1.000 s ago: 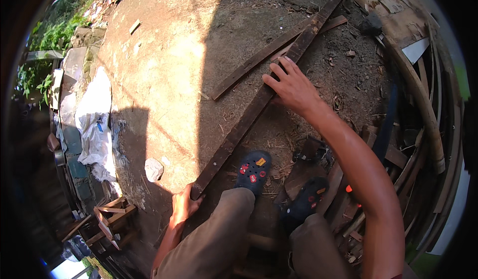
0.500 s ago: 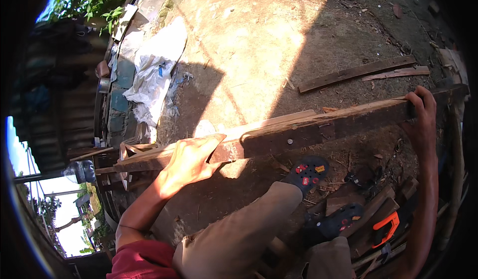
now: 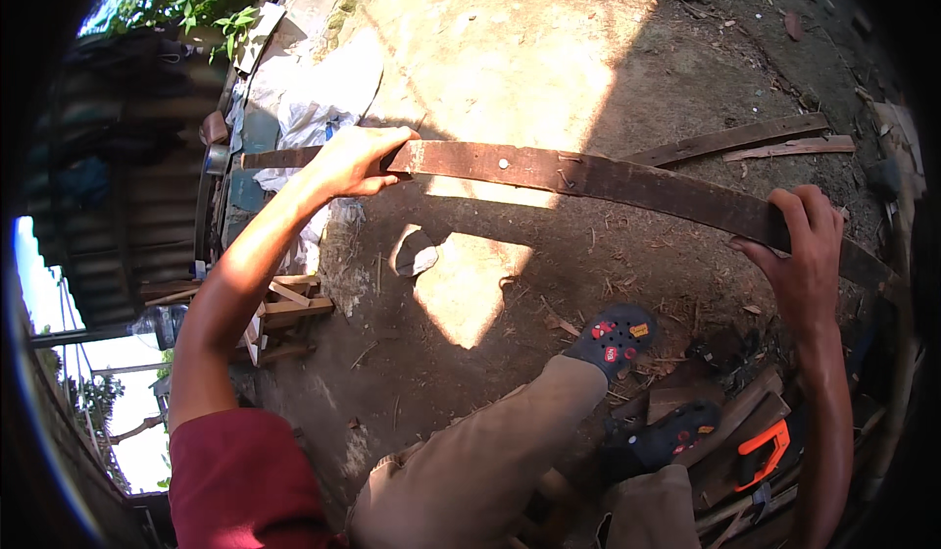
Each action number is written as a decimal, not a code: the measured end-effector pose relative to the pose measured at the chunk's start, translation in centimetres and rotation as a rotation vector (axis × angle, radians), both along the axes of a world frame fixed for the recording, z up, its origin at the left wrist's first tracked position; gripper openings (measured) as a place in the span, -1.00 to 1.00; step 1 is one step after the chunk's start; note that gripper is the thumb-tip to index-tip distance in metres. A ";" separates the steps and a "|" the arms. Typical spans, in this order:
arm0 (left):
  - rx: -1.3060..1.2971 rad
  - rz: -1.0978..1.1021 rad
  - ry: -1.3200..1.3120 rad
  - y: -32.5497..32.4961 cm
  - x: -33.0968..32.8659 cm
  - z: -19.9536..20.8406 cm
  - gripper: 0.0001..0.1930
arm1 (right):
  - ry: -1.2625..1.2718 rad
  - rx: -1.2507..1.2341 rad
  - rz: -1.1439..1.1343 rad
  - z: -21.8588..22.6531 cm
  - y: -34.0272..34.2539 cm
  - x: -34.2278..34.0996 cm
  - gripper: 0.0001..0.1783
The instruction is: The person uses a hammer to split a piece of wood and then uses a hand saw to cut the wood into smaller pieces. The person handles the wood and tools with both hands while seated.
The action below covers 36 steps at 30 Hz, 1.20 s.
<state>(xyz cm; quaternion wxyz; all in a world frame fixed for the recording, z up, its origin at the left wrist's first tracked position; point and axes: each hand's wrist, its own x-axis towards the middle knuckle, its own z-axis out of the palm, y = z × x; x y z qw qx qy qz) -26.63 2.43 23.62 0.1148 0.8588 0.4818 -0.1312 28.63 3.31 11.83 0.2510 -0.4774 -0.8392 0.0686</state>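
A long, dark brown wooden plank (image 3: 588, 178) is held up off the ground, stretching across the view and sloping down to the right. My left hand (image 3: 363, 160) is wrapped round it left of the middle, fingers over the top edge and thumb beneath. Toward the right end my right hand (image 3: 806, 233) grips the same plank, fingers over its upper edge and thumb on the near face. A pale round spot, like a nail head, shows on that face. Below it are my legs and dark clogs (image 3: 618, 338) with coloured charms.
An orange-handled saw (image 3: 763, 454) lies among scrap wood by my right foot. Two loose boards (image 3: 730, 139) rest on the dirt beyond the plank. At left are white sheeting (image 3: 314, 108), a small stack of wood pieces (image 3: 294, 304) and a corrugated metal wall (image 3: 108, 186).
The plank's left part has risen and swung away from me with my left hand, uncovering the ground and wood stack below. My right hand has shifted slightly down and left, still gripping.
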 end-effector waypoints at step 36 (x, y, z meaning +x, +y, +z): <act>0.619 -0.031 -0.554 7.8 21.2 -15.9 -0.25 | -0.471 0.099 -0.130 -8.9 7.9 13.4 -0.11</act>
